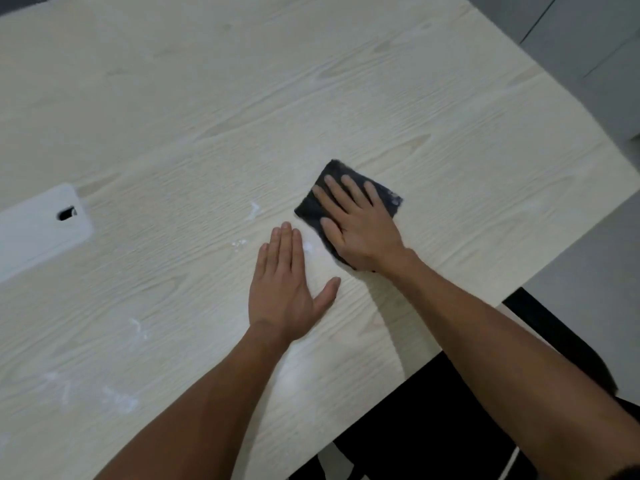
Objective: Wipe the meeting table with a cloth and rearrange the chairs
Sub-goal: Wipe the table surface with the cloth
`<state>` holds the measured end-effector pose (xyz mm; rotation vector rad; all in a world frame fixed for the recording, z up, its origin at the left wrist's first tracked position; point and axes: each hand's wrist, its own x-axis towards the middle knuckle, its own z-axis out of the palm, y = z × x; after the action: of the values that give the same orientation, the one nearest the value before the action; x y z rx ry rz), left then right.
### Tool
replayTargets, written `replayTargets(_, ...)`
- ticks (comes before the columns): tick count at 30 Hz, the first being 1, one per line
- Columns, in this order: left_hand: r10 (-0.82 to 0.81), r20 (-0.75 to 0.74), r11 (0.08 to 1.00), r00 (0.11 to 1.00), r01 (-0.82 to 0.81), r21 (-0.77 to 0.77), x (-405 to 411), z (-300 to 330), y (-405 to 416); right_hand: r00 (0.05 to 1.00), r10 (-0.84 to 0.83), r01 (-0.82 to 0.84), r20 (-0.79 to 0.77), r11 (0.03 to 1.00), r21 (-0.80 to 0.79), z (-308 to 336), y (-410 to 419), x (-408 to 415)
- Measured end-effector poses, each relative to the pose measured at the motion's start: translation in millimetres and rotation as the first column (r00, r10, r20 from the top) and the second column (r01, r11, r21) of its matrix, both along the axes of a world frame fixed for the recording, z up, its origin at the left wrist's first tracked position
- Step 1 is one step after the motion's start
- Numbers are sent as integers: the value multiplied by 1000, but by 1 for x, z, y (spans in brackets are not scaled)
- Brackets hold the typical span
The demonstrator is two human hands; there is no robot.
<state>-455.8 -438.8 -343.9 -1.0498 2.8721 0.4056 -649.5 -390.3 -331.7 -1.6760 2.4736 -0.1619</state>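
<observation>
- Head view, surface: we look down on a pale wood-grain meeting table (207, 116) whose right edge runs diagonally from the upper right towards the bottom centre. White smears and specks (117, 398) lie scattered on its near left part, with smaller ones (254, 210) nearer the middle.
- Head view, fitting: at the left edge we see a white cable-access cover (38, 230) set in the tabletop, with a small dark slot in it.
- Head view, task object: a dark folded cloth (349, 188) lies flat on the table, right of centre.
- Head view, hands: our right hand (360, 230) presses the cloth with fingers straight and spread. Our left hand (287, 289) rests palm-down on the bare table just beside it, fingers together, thumb out, holding nothing.
- Head view, room: beyond the table edge we see grey floor (588, 258), a black chair (433, 420) below the near edge, and grey cabinet fronts (595, 36) at the upper right.
</observation>
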Motion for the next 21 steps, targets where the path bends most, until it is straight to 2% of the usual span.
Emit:
replayTargets(2, -3, -11, 1000, 1000, 3, 11, 0, 1, -1, 1000, -4, 4, -14, 1000, 3, 2, 49, -14)
replayTargets(4, -12, -14, 1000, 1000, 13, 24, -1, 1, 0, 971, -237, 238, -31, 970, 38, 7, 68, -56)
replayTargets(6, -13, -15, 1000, 1000, 13, 22, -1, 1, 0, 870, -492, 492, 0, 869, 48, 14, 48, -95)
replayTargets(8, -11, -12, 1000, 1000, 11, 12, -2, 0, -1, 811, -584, 583, 45, 812, 36, 13, 4, -103)
replayTargets(9, -6, -13, 1000, 1000, 6, 13, -2, 1, -2, 826, -561, 560, 53, 828, 33, 12, -18, -92)
replayTargets(11, -6, 8, 1000, 1000, 6, 8, -1, 0, -2, 908, -413, 414, 62, 910, 10, 7, -36, -53)
replayTargets(14, -12, 31, 1000, 999, 12, 7, 0, 1, -1, 993, -116, 117, 31, 993, -21, -1, 19, -4)
replayTargets(16, -17, 22, 1000, 1000, 17, 17, 0, 3, -1, 994, -113, 113, 8, 994, 6, 4, 69, -18)
replayTargets(18, -20, 6, 999, 1000, 20, 27, -2, 4, 0, 949, -316, 316, -16, 947, 47, 11, 93, -65)
replayTargets(20, -18, 0, 999, 1000, 18, 33, -2, 5, 0, 824, -566, 565, -2, 823, 62, 16, 81, -107)
replayTargets(21, -16, 0, 999, 1000, 16, 29, -2, 4, 0, 770, -638, 636, 20, 769, 59, 15, 64, -116)
